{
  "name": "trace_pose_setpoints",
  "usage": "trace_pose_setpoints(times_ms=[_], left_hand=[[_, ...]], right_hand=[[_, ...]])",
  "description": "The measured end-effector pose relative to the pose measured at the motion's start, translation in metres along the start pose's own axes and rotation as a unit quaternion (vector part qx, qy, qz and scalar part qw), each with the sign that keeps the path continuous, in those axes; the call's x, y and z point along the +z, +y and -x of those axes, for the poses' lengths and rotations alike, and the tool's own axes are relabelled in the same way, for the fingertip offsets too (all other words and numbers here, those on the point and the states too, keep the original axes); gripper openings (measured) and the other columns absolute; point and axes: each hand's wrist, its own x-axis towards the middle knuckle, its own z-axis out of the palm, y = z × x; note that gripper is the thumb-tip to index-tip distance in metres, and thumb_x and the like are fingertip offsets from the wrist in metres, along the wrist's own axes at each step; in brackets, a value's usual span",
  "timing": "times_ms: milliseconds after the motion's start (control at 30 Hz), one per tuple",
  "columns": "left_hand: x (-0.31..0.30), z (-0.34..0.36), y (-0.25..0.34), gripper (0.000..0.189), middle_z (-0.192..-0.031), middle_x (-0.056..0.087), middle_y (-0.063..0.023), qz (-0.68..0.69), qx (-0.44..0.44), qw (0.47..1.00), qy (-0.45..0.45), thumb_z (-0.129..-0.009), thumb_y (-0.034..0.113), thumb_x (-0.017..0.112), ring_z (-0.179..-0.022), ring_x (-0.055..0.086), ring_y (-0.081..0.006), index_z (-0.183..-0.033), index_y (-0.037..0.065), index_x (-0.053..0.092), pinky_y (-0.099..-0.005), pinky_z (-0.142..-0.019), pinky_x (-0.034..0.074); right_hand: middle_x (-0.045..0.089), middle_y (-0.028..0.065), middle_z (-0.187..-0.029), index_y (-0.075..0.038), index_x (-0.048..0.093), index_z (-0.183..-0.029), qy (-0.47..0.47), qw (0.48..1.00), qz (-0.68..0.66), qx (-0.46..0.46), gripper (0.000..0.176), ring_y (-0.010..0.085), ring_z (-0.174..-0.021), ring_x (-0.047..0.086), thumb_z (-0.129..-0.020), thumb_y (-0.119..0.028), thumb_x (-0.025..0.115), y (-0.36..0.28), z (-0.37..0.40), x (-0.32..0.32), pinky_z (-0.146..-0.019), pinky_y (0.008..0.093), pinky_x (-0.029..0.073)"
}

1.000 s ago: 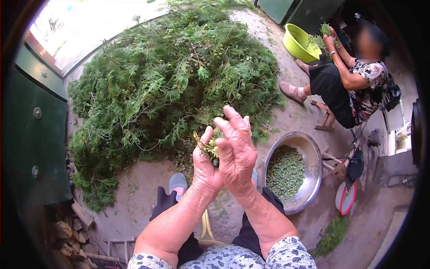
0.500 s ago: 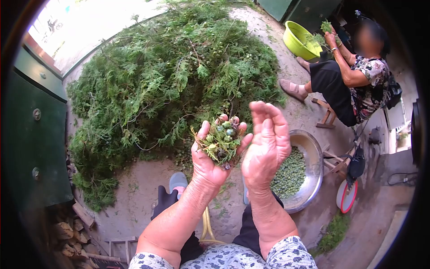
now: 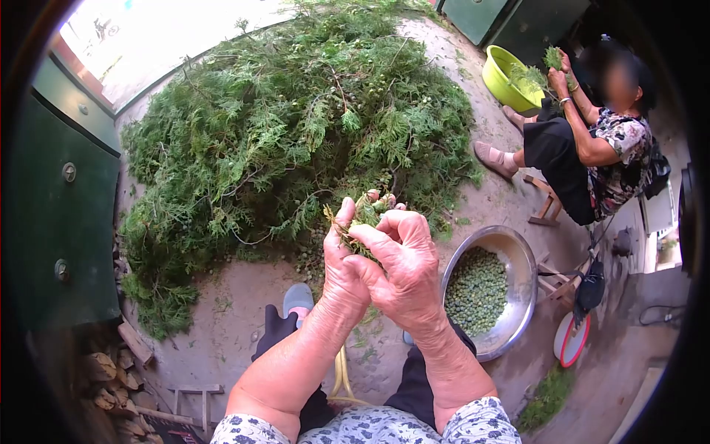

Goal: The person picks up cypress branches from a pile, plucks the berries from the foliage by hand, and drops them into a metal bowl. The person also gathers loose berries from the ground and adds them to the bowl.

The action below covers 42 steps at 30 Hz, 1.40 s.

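My left hand [image 3: 342, 275] is cupped palm up and holds a clump of green sprigs and small cones [image 3: 367, 213]. My right hand [image 3: 403, 270] lies over that palm, its fingers curled onto the clump and covering most of it. Both hands are raised above my knees, in front of the big heap of cut conifer branches [image 3: 296, 140]. Just to the right of my hands sits a metal bowl [image 3: 518, 255] filled with green cones [image 3: 477, 290].
Another person sits on a low stool [image 3: 546, 203] at the upper right, holding a sprig over a yellow-green basin [image 3: 506, 78]. A green metal door [image 3: 55, 214] stands left, with stacked firewood [image 3: 111, 377] below it. My shoe [image 3: 297, 297] rests on bare dirt ground.
My right hand, held open beside the left half a second ago, has come back down over the left palm and covers the clump again. The view shifted slightly.
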Motion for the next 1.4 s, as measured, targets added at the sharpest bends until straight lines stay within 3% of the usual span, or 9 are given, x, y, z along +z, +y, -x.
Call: trace_pose_setpoints(times_ms=[100,267,467,767,867,933,1133,1333,1400], left_hand=[[-0.014,-0.009,-0.003,0.037,-0.102,0.062,-0.0114,0.010,-0.009,1.000,0.003,-0.091,0.038,0.053,-0.096,0.059,-0.0232,-0.107,0.005,0.057,-0.0363,-0.089,0.047],[-0.025,-0.017,-0.006,0.034,-0.101,0.062,-0.0113,0.047,-0.015,0.998,-0.046,-0.089,0.035,0.056,-0.094,0.060,-0.0216,-0.105,0.004,0.058,-0.0330,-0.087,0.049],[-0.021,-0.016,-0.008,0.036,-0.106,0.059,-0.0165,0.041,-0.020,0.998,-0.046,-0.089,0.037,0.056,-0.103,0.056,-0.0302,-0.106,0.005,0.056,-0.0446,-0.095,0.043],[-0.024,-0.020,-0.010,0.034,-0.102,0.063,-0.0089,0.024,-0.024,0.999,-0.027,-0.089,0.037,0.057,-0.095,0.060,-0.0209,-0.106,0.007,0.059,-0.0357,-0.088,0.047],[-0.024,-0.014,-0.005,0.033,-0.098,0.064,-0.0097,0.017,-0.041,0.998,-0.045,-0.092,0.036,0.051,-0.085,0.063,-0.0236,-0.105,0.007,0.058,-0.0381,-0.076,0.054],[-0.016,-0.013,-0.006,0.032,-0.098,0.065,-0.0093,0.014,-0.035,0.999,-0.021,-0.092,0.037,0.050,-0.080,0.065,-0.0233,-0.106,0.010,0.059,-0.0388,-0.070,0.056],[-0.020,-0.013,-0.005,0.034,-0.100,0.065,-0.0110,0.015,-0.055,0.998,-0.024,-0.093,0.038,0.048,-0.085,0.065,-0.0253,-0.108,0.009,0.057,-0.0405,-0.071,0.057],[-0.014,-0.012,-0.010,0.033,-0.092,0.064,-0.0095,0.024,-0.042,0.999,0.014,-0.094,0.036,0.048,-0.077,0.062,-0.0229,-0.105,0.006,0.056,-0.0350,-0.060,0.052],[-0.020,-0.015,-0.011,0.032,-0.093,0.063,-0.0094,0.018,-0.055,0.998,-0.036,-0.094,0.035,0.047,-0.077,0.062,-0.0227,-0.105,0.006,0.056,-0.0349,-0.060,0.051]], right_hand=[[0.053,0.0106,-0.093,-0.003,0.066,-0.098,0.074,0.994,-0.076,0.011,0.028,0.0270,-0.089,0.053,-0.070,-0.004,0.069,0.001,0.001,0.001,-0.079,0.0364,0.045],[0.056,0.0108,-0.100,-0.004,0.066,-0.098,0.009,1.000,-0.001,-0.006,0.029,0.0289,-0.097,0.052,-0.070,0.000,0.066,0.013,-0.001,-0.006,-0.086,0.0384,0.042],[0.056,0.0097,-0.098,-0.005,0.068,-0.095,-0.043,0.998,0.034,-0.021,0.028,0.0287,-0.095,0.051,-0.068,-0.005,0.068,0.012,0.001,-0.007,-0.086,0.0397,0.041],[0.061,0.0096,-0.093,-0.004,0.066,-0.098,0.056,0.993,-0.097,0.038,0.022,0.0239,-0.091,0.056,-0.076,-0.007,0.069,0.020,-0.001,-0.017,-0.082,0.0342,0.045],[0.064,0.0049,-0.094,0.000,0.062,-0.108,0.072,0.908,-0.336,0.239,0.020,0.0115,-0.081,0.060,-0.089,-0.004,0.058,0.016,0.001,-0.027,-0.074,0.0230,0.048],[0.064,0.0026,-0.093,0.003,0.061,-0.110,0.100,0.856,-0.439,0.254,0.022,0.0073,-0.077,0.059,-0.090,-0.003,0.056,0.025,0.002,-0.028,-0.069,0.0195,0.047],[0.064,0.0031,-0.089,0.004,0.058,-0.113,0.103,0.802,-0.526,0.263,0.025,0.0060,-0.069,0.056,-0.088,-0.002,0.057,0.035,0.001,-0.026,-0.059,0.0174,0.045],[0.063,0.0099,-0.089,0.003,0.054,-0.114,0.110,0.729,-0.609,0.292,0.028,0.0102,-0.066,0.058,-0.090,-0.011,0.057,0.025,-0.004,-0.028,-0.052,0.0204,0.046],[0.064,0.0080,-0.089,0.002,0.054,-0.111,0.092,0.718,-0.630,0.281,0.025,0.0116,-0.066,0.061,-0.093,-0.014,0.053,0.029,-0.002,-0.028,-0.054,0.0234,0.050]])
